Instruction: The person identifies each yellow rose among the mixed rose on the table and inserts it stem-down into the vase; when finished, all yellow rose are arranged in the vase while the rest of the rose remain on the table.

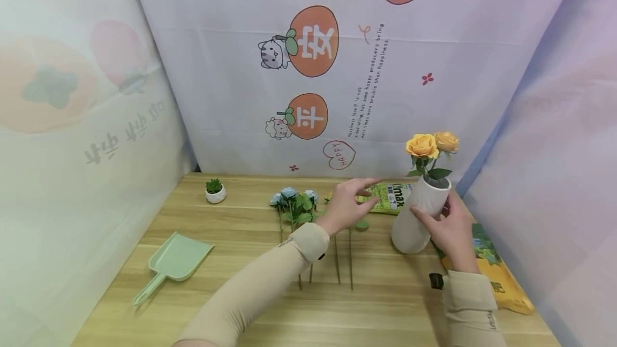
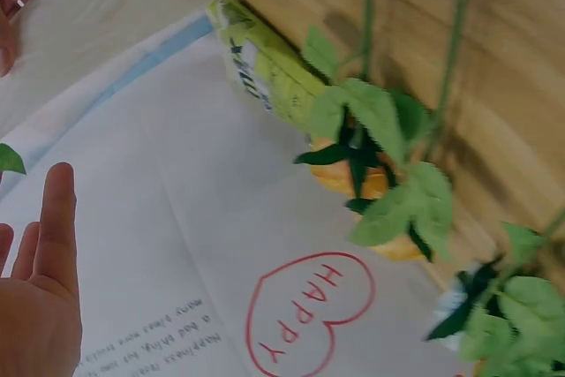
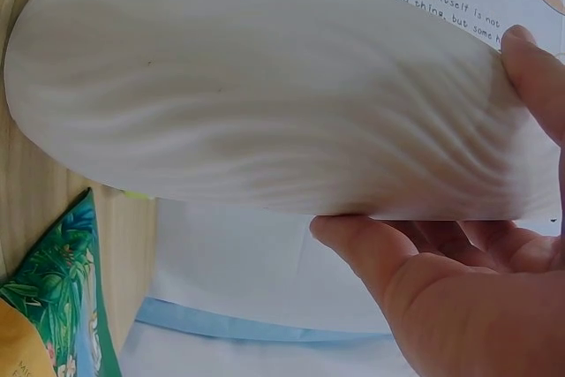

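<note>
White vase (image 1: 416, 224): tall, matte, narrower at the mouth, wavy raised ridges down the side; plain, dark inside the mouth. Toward the right end of the wooden table (image 1: 376, 304); can't tell if the base touches.
Yellow roses (image 1: 422, 146): two, stood in the vase, dark green leaves at the rim.
Right hand (image 1: 453, 229): gripping the vase's upper half, thumb and fingers wrapped round it.
Left hand (image 1: 349, 203): fingers extended, holding nothing, near the vase.
Green packet (image 1: 396, 198): behind the vase, "max" legible, small print isn't.
Yellow bag (image 1: 506, 283): right of the vase, "肥" legible; plant artwork up top.
Backdrop (image 1: 231, 95): "安", "平" on orange fruit; "Happiness itself is not a bad thing, but some happy producers bring many times more trouble than happiness."
Heart (image 1: 339, 155): "HAPPY", red outline.
Right sleeve (image 1: 467, 304): lettering, too small to read.
</note>
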A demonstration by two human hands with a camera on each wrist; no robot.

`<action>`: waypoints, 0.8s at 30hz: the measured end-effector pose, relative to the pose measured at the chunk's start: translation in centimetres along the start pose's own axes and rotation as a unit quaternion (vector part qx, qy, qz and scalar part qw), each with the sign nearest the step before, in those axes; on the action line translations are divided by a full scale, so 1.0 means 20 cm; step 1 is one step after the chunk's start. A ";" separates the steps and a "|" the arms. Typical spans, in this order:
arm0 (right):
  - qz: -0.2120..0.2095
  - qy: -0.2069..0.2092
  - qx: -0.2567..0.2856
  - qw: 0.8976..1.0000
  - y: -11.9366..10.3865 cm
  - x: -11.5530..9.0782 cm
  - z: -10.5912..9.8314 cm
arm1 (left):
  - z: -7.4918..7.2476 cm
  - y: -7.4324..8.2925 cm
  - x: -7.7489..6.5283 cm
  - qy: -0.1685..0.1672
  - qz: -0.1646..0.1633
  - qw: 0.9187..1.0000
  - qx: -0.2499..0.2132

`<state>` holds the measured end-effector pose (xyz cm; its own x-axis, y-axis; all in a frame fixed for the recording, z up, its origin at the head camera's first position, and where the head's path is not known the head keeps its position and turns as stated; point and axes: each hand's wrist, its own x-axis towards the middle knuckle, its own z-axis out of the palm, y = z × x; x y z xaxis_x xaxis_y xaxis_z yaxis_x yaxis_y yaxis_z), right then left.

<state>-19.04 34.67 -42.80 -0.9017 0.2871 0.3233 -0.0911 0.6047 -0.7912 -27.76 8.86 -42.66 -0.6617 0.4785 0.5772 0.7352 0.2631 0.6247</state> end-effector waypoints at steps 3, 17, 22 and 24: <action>0.004 -0.003 -0.003 1.000 0.00 0.00 0.00 | -0.04 -0.05 -0.08 -0.011 -0.024 1.000 -0.008; 0.003 -0.003 -0.006 1.000 0.00 0.01 -0.02 | -0.16 -0.21 -0.35 -0.056 -0.149 0.987 -0.014; 0.007 -0.006 -0.005 1.000 0.00 0.01 -0.01 | -0.13 -0.24 -0.39 -0.085 -0.177 0.981 0.004; 0.008 -0.007 -0.003 1.000 0.00 0.01 0.00 | -0.13 -0.24 -0.40 -0.096 -0.187 0.978 0.012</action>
<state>-19.24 34.75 -42.67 -0.9093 0.2860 0.3025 -0.0739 0.6042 -0.7934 -26.42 1.65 -48.95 -0.8469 0.4926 0.2002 0.4516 0.4677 0.7598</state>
